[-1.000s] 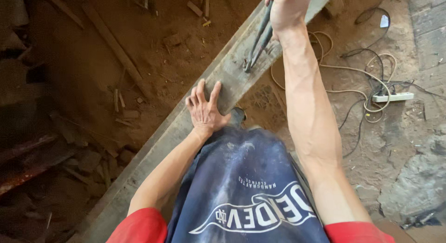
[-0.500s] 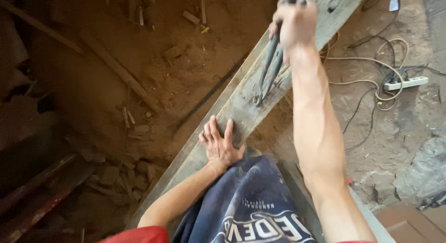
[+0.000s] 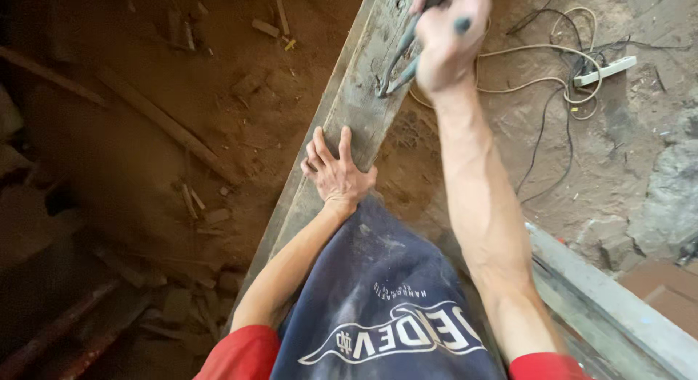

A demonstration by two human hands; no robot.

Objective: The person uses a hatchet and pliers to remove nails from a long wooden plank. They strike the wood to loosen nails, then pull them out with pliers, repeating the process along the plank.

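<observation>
The left hand lay open and flat on a long wooden plank that ran away from the person. Farther up the plank, the right hand gripped pliers, tips down against the wood.

The plank is weathered grey-brown, streaked and blotched darker. The pliers are dark grey metal, with handles that look blue-grey, though they are blurred. The floor is reddish-brown dirt, fading to dull grey on the right, with pale tan wood scraps scattered over it. The cable is cream and loops beside thinner black wires; the power strip is white. The shorts are navy, dusted pale, with white lettering and a white curved stripe. The sleeves are red.
</observation>
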